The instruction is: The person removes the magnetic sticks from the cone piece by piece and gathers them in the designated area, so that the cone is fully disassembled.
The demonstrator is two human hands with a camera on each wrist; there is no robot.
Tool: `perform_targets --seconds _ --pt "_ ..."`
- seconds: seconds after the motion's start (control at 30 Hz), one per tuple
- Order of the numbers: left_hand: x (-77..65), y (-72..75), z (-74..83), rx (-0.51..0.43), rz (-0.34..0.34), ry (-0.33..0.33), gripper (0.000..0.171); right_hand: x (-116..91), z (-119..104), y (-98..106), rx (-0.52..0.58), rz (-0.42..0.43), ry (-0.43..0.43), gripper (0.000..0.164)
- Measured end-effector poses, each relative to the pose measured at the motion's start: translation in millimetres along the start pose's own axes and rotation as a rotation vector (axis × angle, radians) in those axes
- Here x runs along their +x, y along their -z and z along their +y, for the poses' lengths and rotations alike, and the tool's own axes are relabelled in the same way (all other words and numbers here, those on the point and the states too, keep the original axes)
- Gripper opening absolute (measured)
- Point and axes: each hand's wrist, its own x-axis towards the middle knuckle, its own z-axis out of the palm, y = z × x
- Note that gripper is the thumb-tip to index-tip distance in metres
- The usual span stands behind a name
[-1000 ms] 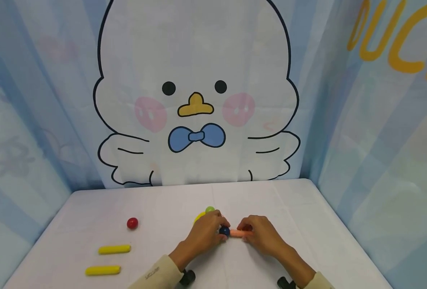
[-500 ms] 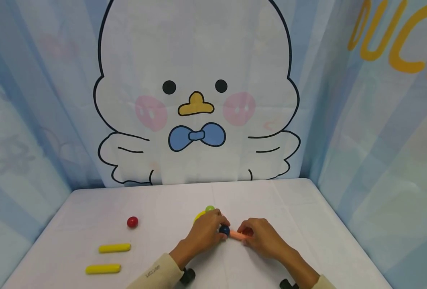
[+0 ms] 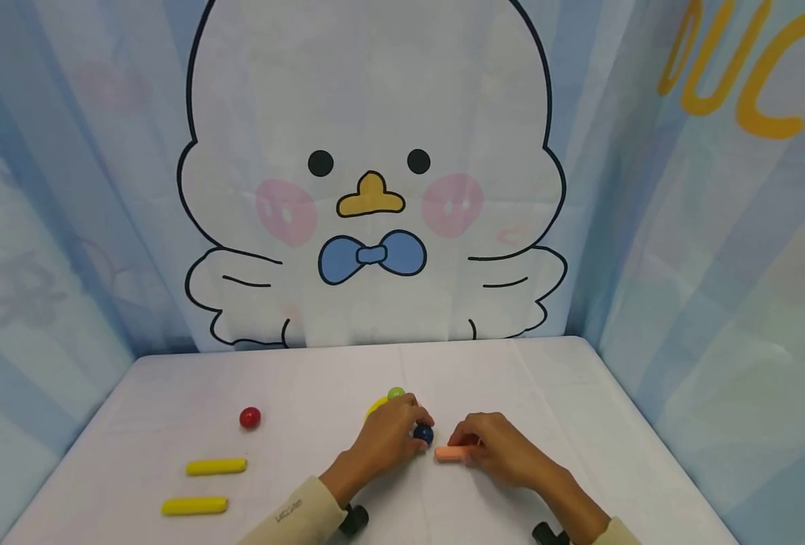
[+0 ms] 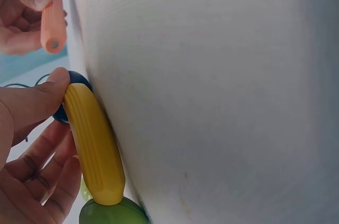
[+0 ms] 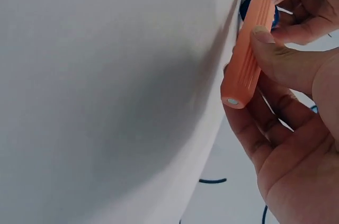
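Note:
My right hand (image 3: pixel 501 446) pinches an orange ribbed magnetic rod (image 5: pixel 247 60) between thumb and fingers; a small metal disc shows in its end. My left hand (image 3: pixel 387 439) grips a dark blue ball (image 3: pixel 424 434), thumb on top where a yellow curved rod (image 4: pixel 95 144) meets it. At the other end of that yellow rod sits a green ball (image 4: pixel 114 212). In the head view a gap separates the orange rod's left end from the blue ball. A light green ball (image 3: pixel 396 393) peeks out behind the left hand, which hides most of the joined pieces.
On the left side of the white table (image 3: pixel 579 409) lie a red ball (image 3: pixel 250 418) and two straight yellow rods (image 3: pixel 216 467), one nearer the front edge. A curtain printed with a cartoon duck (image 3: pixel 371 310) stands behind the table.
The orange rod, which touched the blue ball, has tilted, come away from it and shifted slightly toward the front with my right hand. The left hand has stayed in place.

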Motion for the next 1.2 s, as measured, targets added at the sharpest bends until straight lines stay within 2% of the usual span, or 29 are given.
perform_targets --seconds 0.47,0.73,0.97,1.2 --pt "-1.3 1.6 2.8 0.006 -0.013 0.022 0.031 -20 25 21 -0.040 0.100 -0.006 0.031" --pt "-1.8 1.8 2.7 -0.011 -0.011 0.023 0.031 -34 41 32 -0.058 0.132 -0.080 0.029" --pt "-1.5 -0.3 1.1 -0.013 -0.012 0.019 0.031 -46 56 40 -0.054 0.187 -0.020 0.021" --pt "-0.6 -0.8 1.5 -0.012 -0.015 0.021 0.031 -57 70 48 -0.075 0.213 -0.075 0.018"
